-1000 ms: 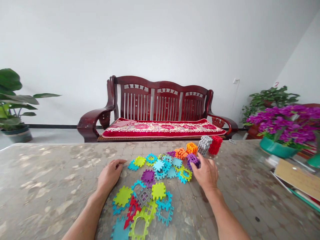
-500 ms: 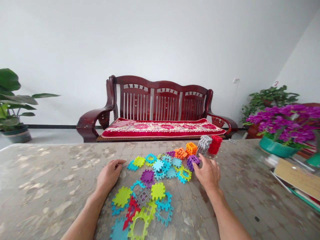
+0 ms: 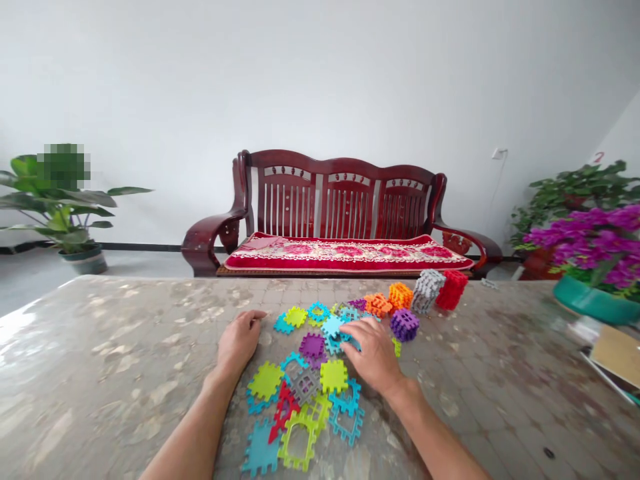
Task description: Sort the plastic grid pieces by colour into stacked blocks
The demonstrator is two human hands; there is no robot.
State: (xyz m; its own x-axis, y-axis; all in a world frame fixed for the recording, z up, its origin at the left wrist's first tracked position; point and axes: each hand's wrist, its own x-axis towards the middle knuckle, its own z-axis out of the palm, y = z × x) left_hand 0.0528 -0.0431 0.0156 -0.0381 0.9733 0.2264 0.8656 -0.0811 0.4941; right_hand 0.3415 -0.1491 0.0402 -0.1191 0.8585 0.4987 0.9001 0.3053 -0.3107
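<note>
The right hand [image 3: 373, 350] reaches over the far cluster of interlocking pieces, its fingertips at the light blue piece [image 3: 331, 325]; whether it grips anything cannot be told, since the back of the hand covers the space under the palm. Several blue pieces beneath it show only as edges, and of a lime piece [image 3: 397, 347] just a sliver peeks out past the wrist side. The left hand [image 3: 240, 341] rests on the desk [image 3: 135, 353] left of the pieces, loosely curled and apparently released, with nothing showing in its fingers (their undersides are out of sight).

Between the forearms lies the nearer cluster, where overlaps hide much: a red piece [image 3: 285, 408] is partly covered by a grey piece [image 3: 305, 385], and a purple piece [image 3: 313, 345] lies over another.

Beyond the right hand, standing apart from it, is a purple stack [image 3: 405, 325]; behind it are an orange stack [image 3: 401, 296], a grey stack [image 3: 427, 291] and a red stack [image 3: 452, 290]. The purple flowers [image 3: 595, 243] are cut off by the right edge, and pixelation blurs part of the leafy plant [image 3: 75, 220] at left.
</note>
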